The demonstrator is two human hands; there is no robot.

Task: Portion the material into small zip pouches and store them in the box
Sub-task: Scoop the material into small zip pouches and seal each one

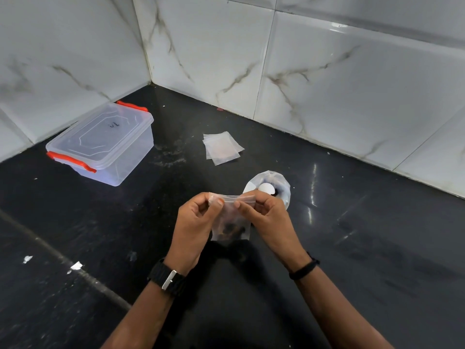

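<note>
Both hands on pouch

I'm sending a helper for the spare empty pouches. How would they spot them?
On the black counter, look near the marble-tiled back wall, right of the lidded box. The empty pouches lie flat in a small fanned stack, nothing inside, untouched by either hand.

A small clear zip pouch holding dark material was held upright near centre. Empty pouches lay farther off; the lidded clear box sat far left.
</note>
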